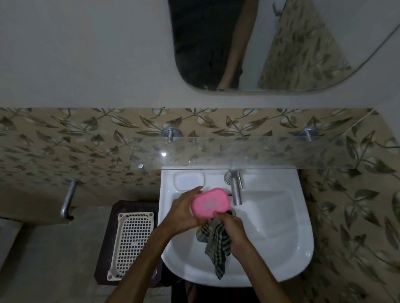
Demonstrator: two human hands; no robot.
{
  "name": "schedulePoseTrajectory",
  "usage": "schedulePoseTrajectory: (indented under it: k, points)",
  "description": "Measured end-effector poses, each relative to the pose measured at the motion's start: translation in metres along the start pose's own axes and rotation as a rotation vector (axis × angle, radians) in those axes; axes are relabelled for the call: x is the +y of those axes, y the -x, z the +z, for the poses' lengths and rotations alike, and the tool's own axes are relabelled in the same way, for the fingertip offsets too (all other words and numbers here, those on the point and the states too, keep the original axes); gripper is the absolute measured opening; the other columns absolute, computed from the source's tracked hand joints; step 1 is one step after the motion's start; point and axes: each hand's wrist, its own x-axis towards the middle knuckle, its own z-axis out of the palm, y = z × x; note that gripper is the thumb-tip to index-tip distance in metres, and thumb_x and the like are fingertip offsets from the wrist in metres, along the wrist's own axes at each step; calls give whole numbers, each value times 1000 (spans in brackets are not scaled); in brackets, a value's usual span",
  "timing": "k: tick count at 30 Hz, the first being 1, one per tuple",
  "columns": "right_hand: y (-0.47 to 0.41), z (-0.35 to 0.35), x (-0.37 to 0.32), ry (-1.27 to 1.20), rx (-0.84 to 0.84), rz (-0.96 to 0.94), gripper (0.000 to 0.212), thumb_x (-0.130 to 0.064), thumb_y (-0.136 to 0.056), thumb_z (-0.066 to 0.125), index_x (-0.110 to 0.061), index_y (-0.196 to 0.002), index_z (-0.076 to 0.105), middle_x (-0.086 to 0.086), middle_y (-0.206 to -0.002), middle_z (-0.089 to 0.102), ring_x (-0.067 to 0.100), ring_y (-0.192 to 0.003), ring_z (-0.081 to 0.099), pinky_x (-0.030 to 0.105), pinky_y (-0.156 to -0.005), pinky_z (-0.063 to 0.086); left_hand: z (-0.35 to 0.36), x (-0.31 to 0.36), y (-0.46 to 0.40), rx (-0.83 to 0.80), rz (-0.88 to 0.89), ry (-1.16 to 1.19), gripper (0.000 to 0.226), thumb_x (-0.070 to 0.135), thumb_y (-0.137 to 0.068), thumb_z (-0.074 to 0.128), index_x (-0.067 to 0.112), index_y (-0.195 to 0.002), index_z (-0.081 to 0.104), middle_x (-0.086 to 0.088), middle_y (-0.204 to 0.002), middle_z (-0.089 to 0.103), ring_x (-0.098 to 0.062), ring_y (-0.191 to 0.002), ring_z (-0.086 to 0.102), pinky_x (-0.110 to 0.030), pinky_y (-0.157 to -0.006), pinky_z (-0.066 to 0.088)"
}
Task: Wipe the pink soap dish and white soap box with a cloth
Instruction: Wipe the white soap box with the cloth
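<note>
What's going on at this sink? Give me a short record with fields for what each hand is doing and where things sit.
left hand: grips the pink soap dish above the basin
right hand: holds a checked cloth at the dish's near edge
white soap box: sits on the sink rim, left of the tap
glass shelf: on the wall above the sink
beside sink: white basket on the left
</note>
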Motion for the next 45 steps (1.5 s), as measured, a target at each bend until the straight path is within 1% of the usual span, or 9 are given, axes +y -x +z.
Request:
schedulePoseTrajectory:
  k: [8,13,18,22,26,31,37,43,45]
  points:
    - [-42,23,5,11,163,44,12,-1,-90,70,0,-101,67,13,-69,73,17,-47,70,22,-39,50,-37,-8,-75,78,-18,-450,102,46,-76,84,15,-159,33,-10,-164,37,-29,-151,32,-42,-122,26]
    - [-68,23,4,55,219,31,25,-5,-91,71,4,-114,67,19,-101,72,28,-87,66,33,-76,53,-32,-19,-99,-144,-84,-736,102,26,-84,69,13,-164,7,-12,-171,16,-27,-158,11,-47,-127,5]
    - [-86,24,-2,110,255,76,20,-9,-90,72,5,-104,69,17,-92,68,25,-74,62,29,-64,50,-29,-23,-108,-100,-80,-762,79,21,-86,66,12,-156,31,-13,-162,36,-28,-152,28,-43,-125,16]
    - [-90,37,-2,152,229,114,29,-17,-91,73,5,-109,68,20,-99,70,29,-84,65,34,-73,53,-41,-32,-90,129,-145,-503,68,22,-76,73,8,-140,56,-17,-138,61,-36,-129,55,-38,-108,42]
    - [-87,66,-5,141,153,114,32,-22,-91,75,2,-109,68,16,-93,71,26,-79,68,29,-64,55,-47,-46,-58,378,-195,-262,92,16,-62,84,-1,-144,46,-27,-135,55,-48,-119,57,-48,-94,53]
    - [-89,106,-16,106,125,95,27,-17,-84,79,2,-102,73,22,-107,77,35,-100,74,41,-92,61,-42,-53,-30,436,-227,-42,102,57,-58,94,19,-139,44,-8,-133,60,-29,-119,59,-37,-91,49]
    - [-90,116,-21,132,148,78,52,-35,-80,87,0,-114,69,16,-111,75,32,-106,72,42,-101,57,-35,-42,-11,476,-307,179,94,62,-47,87,36,-127,45,13,-117,53,-13,-109,53,-30,-84,43]
    - [-76,92,-19,46,67,139,18,-1,-79,81,8,-92,72,31,-110,74,33,-91,70,49,-98,59,-25,-34,5,502,-364,266,99,60,-41,84,30,-127,47,7,-119,54,-18,-109,54,-34,-85,47]
    - [-76,87,-23,26,-17,147,24,3,-84,75,15,-105,72,35,-116,72,35,-92,68,51,-99,56,-20,-31,6,508,-357,255,94,47,-49,91,26,-130,49,4,-121,54,-21,-112,56,-35,-86,47]
